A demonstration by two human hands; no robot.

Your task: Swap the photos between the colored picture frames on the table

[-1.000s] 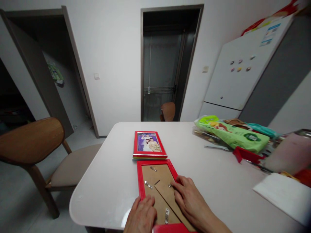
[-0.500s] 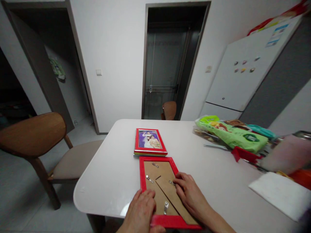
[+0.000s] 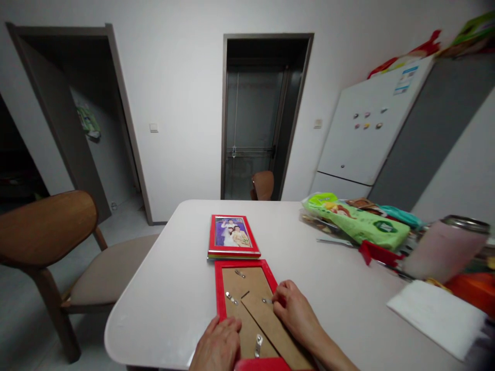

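A red picture frame (image 3: 220,288) lies face down on the table, its brown backing board (image 3: 247,282) facing up with a stand leg (image 3: 266,324) cut diagonally across it. Several small metal clips sit around the board, one near the bottom (image 3: 259,346) and one at the left (image 3: 231,298). My left hand (image 3: 218,342) holds the frame's lower left edge, fingers bent over the rim. At the right edge, the curled fingers of my right hand (image 3: 296,309) pinch at the right metal clip (image 3: 266,300); their tips are partly hidden.
Beyond the frame lies a stack of frames, the top one a red photo frame (image 3: 234,234). To the right are a green package (image 3: 363,219), a pink cup (image 3: 444,250), a red object (image 3: 377,253) and white tissue (image 3: 436,314). A wooden chair (image 3: 50,226) stands left of the table (image 3: 162,309).
The view has tipped upward, so the table sits lower in the picture. My right fingers have curled more at the right clip. My left hand stays on the frame's edge.
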